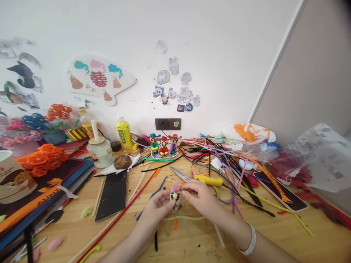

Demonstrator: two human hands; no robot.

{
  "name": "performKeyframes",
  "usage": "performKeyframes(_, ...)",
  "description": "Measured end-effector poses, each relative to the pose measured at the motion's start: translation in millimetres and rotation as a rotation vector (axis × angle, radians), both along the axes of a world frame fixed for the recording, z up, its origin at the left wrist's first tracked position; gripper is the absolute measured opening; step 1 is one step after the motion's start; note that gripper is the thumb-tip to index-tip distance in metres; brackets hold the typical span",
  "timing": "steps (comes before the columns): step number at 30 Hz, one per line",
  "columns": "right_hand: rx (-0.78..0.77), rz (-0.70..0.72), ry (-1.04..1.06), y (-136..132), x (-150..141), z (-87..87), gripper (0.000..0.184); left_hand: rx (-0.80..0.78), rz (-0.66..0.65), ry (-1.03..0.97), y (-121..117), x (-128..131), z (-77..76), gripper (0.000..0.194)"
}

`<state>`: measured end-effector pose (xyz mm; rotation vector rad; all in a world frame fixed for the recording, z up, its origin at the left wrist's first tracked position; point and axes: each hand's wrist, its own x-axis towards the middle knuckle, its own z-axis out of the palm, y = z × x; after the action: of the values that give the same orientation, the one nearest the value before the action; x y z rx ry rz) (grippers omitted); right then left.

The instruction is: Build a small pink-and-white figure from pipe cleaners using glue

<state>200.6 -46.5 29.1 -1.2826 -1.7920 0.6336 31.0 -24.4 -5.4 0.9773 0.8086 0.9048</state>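
Note:
My left hand (159, 206) has its fingers closed around a small figurine (174, 193) with a pink top and a black-and-white body. At the figurine's right side, my right hand (199, 196) pinches with thumb and forefinger; whatever lies between the tips is too small to make out. Just beyond the hands lie scissors (179, 174), blades pointing away to the left, and a yellow glue gun (208, 179). A blue pipe cleaner (153, 194) runs past the left fingertips. Three finished-looking figurines (163, 145) in hats stand on a small plate (165, 155) near the wall.
Many pipe cleaners (216, 155) sprawl across the right side. A black tablet (112, 196) and long red pipe cleaner (131, 202) lie left. Behind stand a candle jar (100, 152) and yellow bottle (124, 132). A phone-like slab (296, 199) and plastic bags (323, 157) sit right.

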Motion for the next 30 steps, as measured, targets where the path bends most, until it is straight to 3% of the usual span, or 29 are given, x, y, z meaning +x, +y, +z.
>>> performKeyframes(9,-0.039,-0.046,0.088,-3.3,-10.2,-10.9,0.017,0.084,0.038,-0.004,0.4,1.3,1.1,0.034)
performKeyframes(20,-0.035,0.0,0.091,-2.9,-8.3,-11.5,0.019,-0.07,-0.028,-0.111,-3.4,-2.3,9.7,0.025)
performKeyframes(24,-0.018,-0.013,0.055,-4.0,-9.0,-12.5,0.021,-0.04,-0.044,-0.11,-5.3,-0.8,11.8,0.032)
performKeyframes(30,0.063,-0.072,0.021,-6.7,-13.2,-11.0,0.021,0.033,0.011,-0.041,-6.7,0.3,13.5,0.024)
